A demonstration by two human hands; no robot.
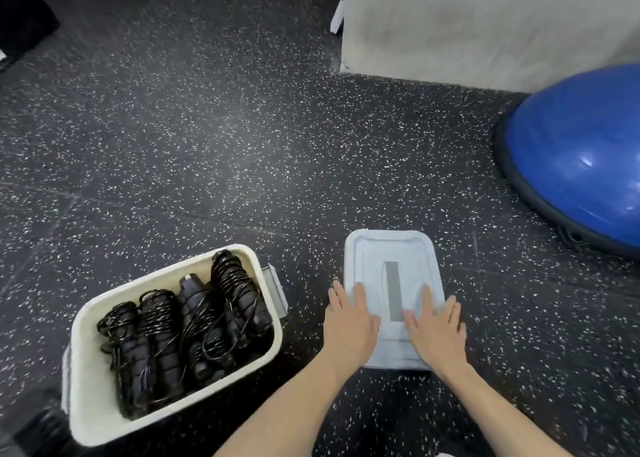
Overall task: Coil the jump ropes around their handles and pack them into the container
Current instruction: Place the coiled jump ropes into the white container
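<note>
A cream plastic container (pixel 92 387) stands on the floor at lower left, its top uncovered. Inside lie several black jump ropes (pixel 183 332), each coiled round its handles and packed side by side. To its right a pale grey lid (pixel 391 249) lies flat on the floor, with a darker grey strip down its middle. My left hand (pixel 349 321) rests on the lid's left edge with fingers straight. On the lid's right part lies my right hand (pixel 438 328), flat, fingers straight and spread.
The floor (pixel 207 145) is dark speckled rubber. A blue half-ball trainer (pixel 581 166) sits at the right edge. A grey block or wall base (pixel 485 24) stands at the back right. A dark object (pixel 20 10) fills the top left corner.
</note>
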